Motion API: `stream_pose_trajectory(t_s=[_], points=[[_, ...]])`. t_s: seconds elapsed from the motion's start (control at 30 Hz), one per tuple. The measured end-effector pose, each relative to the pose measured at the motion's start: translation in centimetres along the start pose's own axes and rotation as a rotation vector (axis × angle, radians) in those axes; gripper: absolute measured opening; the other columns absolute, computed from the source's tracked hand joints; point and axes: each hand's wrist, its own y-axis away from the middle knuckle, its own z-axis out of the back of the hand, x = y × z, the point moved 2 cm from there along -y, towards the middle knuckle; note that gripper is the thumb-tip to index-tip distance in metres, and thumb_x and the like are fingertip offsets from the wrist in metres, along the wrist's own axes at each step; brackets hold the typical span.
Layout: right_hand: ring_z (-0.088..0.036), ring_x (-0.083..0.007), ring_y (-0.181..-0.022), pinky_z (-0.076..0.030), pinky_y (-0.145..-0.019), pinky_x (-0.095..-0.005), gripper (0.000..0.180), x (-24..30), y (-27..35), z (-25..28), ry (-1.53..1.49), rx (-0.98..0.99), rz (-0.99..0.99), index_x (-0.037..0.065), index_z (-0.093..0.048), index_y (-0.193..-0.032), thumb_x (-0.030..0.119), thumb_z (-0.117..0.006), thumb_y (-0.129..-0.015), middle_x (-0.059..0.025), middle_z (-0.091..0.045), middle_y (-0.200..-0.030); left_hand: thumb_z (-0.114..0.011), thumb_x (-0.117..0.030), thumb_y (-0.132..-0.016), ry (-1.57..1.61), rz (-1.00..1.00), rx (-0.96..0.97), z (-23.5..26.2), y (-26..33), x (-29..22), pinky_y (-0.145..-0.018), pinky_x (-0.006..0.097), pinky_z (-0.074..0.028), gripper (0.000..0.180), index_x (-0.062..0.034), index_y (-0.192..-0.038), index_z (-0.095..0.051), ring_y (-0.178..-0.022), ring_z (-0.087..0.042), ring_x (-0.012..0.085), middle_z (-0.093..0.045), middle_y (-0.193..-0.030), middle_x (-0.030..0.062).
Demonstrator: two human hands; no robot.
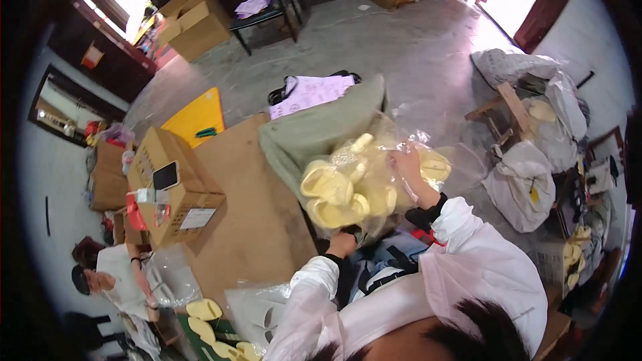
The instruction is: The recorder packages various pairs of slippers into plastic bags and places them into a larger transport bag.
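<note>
A clear plastic bag bulges in front of me, with several pale yellow slippers inside it. It rests partly against a folded grey-green cloth. My right hand is closed on the bag's plastic at its right side, beside another yellow slipper. Below the bag's near end, my left hand is closed in a fist. A small dark patch shows at its fingers, and what they hold is hidden.
Brown cardboard covers the table, where a carton carries a phone. At lower left sits another person near loose yellow slippers. White sacks and a wooden stool stand at right. A yellow board lies beyond the carton.
</note>
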Motion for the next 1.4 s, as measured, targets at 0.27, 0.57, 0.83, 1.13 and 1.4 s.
stream_pose_trajectory(t_s=[0.27,0.57,0.83,1.13,1.4], points=[[-0.054,-0.0313,-0.061,-0.043,-0.059,-0.0387,0.021,-3.2,-0.4,-4.3,0.795,0.089,0.635,0.002,-0.049,-0.095,0.005,-0.054,-0.074,-0.0169,-0.054,-0.072,-0.037,-0.044,-0.087,0.04,0.116,-0.152,0.1,2.2,-0.8,-0.088,0.047,-0.037,0.046,-0.0069,-0.096,-0.063,-0.08,-0.063,0.0319,-0.067,-0.083,0.0118],[-0.056,-0.0385,-0.076,-0.044,-0.065,-0.045,0.03,-7.2,-4.5,-0.3,1.252,0.344,1.09,0.002,-0.051,-0.107,0.011,-0.051,-0.078,-0.0225,-0.057,-0.081,-0.029,-0.05,-0.089,0.074,0.133,0.026,2.5,3.0,-3.1,-0.097,0.05,-0.03,0.053,-0.0186,-0.127,-0.047,-0.104,-0.056,0.0304,-0.061,-0.108,0.0147],[-0.056,-0.0374,-0.076,-0.045,-0.066,-0.0439,0.025,-3.7,-4.2,-3.0,1.292,0.653,0.883,0.005,-0.056,-0.099,0.005,-0.05,-0.075,-0.0181,-0.059,-0.08,-0.027,-0.055,-0.088,-0.055,0.093,0.012,4.5,3.7,-5.0,-0.083,0.046,-0.041,0.057,-0.0159,-0.114,-0.058,-0.089,-0.062,0.0312,-0.065,-0.093,0.0145],[-0.057,-0.0335,-0.088,-0.047,-0.077,-0.036,0.023,-4.4,-6.0,-1.0,1.335,1.274,0.925,0.004,-0.057,-0.099,0.017,-0.045,-0.084,-0.0154,-0.059,-0.098,-0.043,-0.019,-0.084,-0.033,0.177,-0.222,0.1,2.4,-3.1,-0.068,0.048,-0.044,0.029,-0.0193,-0.106,-0.061,-0.079,-0.064,0.0293,-0.066,-0.084,0.0105],[-0.063,-0.0208,-0.075,-0.046,-0.058,-0.0357,0.014,-5.4,-12.9,-1.8,2.111,0.956,1.247,0.012,-0.067,-0.073,0.018,-0.054,-0.075,-0.0078,-0.064,-0.075,-0.049,-0.021,-0.079,-0.055,0.097,-0.259,-0.2,0.9,-4.3,-0.075,0.047,-0.042,0.02,-0.0134,-0.08,-0.067,-0.078,-0.064,0.0295,-0.066,-0.081,0.0102]])
